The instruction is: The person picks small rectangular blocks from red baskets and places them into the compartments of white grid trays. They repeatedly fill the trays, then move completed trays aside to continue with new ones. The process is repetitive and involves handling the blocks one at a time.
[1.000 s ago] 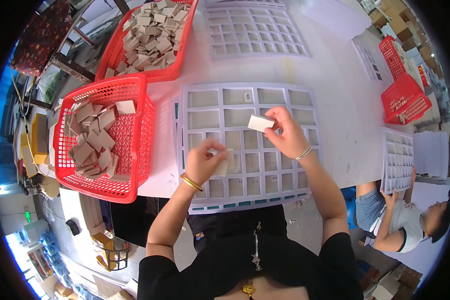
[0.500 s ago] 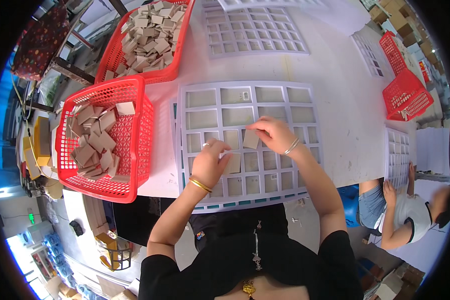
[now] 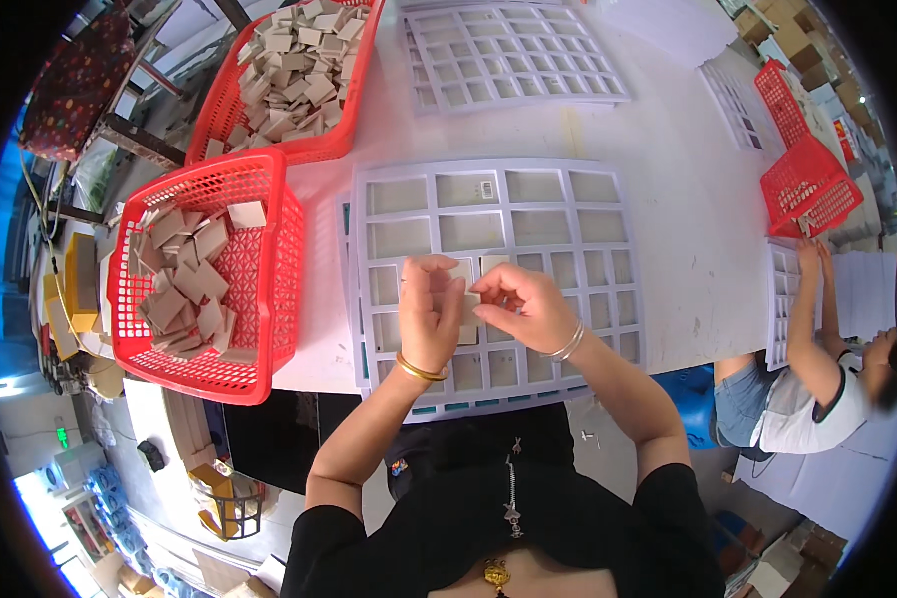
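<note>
A white frame (image 3: 503,250), divided into rectangular cells, lies on the table in front of me. Over its middle my two hands are close together. My right hand (image 3: 530,307) is closed in a pinch on a small beige tile (image 3: 471,309) that sits between the hands. My left hand (image 3: 431,317) has its fingers curled toward the thumb beside that tile; what lies inside them is hidden. Another beige tile (image 3: 493,263) rests in a cell just beyond my right fingers. One more tile (image 3: 467,335) shows below the hands, partly covered.
At the left stands a red basket (image 3: 281,269) of loose tiles, with a fuller red basket (image 3: 197,135) behind it. More divided frames (image 3: 518,98) are stacked at the far side. On the right, a person (image 3: 817,399) sits by another frame (image 3: 782,289) and a red basket (image 3: 817,184).
My right hand has come down and left, away from the tile at the upper cell, to meet my left hand. The person on the right has reached farther forward, toward their basket.
</note>
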### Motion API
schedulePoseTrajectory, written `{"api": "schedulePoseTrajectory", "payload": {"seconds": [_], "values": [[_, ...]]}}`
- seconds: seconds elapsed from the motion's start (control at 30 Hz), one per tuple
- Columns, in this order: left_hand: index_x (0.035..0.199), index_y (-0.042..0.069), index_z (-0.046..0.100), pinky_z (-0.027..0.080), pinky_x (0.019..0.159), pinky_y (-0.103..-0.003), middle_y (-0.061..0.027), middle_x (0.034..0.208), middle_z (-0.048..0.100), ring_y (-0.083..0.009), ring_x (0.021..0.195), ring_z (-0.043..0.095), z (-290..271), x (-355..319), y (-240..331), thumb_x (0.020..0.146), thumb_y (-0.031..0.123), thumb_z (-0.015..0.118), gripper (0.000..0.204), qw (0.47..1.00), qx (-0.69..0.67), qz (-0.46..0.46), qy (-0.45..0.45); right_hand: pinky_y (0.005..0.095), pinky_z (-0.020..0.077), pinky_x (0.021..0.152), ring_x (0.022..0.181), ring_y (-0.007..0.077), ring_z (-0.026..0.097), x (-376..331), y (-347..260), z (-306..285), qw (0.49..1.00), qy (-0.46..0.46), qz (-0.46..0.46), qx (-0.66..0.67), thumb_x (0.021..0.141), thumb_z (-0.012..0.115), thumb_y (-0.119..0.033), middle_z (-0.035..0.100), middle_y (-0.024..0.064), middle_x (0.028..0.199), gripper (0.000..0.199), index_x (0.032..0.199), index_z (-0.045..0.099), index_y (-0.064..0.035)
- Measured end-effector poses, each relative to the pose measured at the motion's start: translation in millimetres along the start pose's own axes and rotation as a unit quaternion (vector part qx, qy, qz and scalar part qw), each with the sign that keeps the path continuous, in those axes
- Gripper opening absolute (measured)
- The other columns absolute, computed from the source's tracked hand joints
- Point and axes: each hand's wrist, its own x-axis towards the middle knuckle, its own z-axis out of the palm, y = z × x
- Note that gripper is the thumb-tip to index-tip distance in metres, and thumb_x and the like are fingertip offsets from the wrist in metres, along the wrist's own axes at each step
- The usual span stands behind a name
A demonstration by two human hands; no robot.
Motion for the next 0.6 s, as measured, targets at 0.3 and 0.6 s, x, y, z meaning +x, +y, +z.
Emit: {"api": "schedulePoseTrajectory", "payload": {"seconds": [0.3,0.6], "values": [[0.109,0.018,0.061,0.027,0.103,-0.054,-0.0013,0.122,0.056,-0.0247,0.118,0.049,-39,-37,-13,0.075,0.012,0.067,0.034,0.883,0.372,0.147,-0.245,0.0288,0.0471,0.062,0.068,0.019,0.059,-28,17,-30,0.974,0.06,-0.058,-0.21,0.083,0.061,-0.004,0.061,0.0054,0.085,0.018,0.101,0.065,-0.0082],[0.103,0.02,0.063,0.028,0.102,-0.054,0.0011,0.122,0.055,-0.0225,0.116,0.05,-32,-43,-18,0.068,0.013,0.074,0.037,0.893,0.381,0.136,-0.2,0.0353,0.0478,0.063,0.076,0.0255,0.06,-17,39,-12,0.95,-0.019,-0.095,-0.298,0.079,0.065,-0.007,0.059,0.0058,0.092,0.012,0.09,0.06,-0.0082]]}}
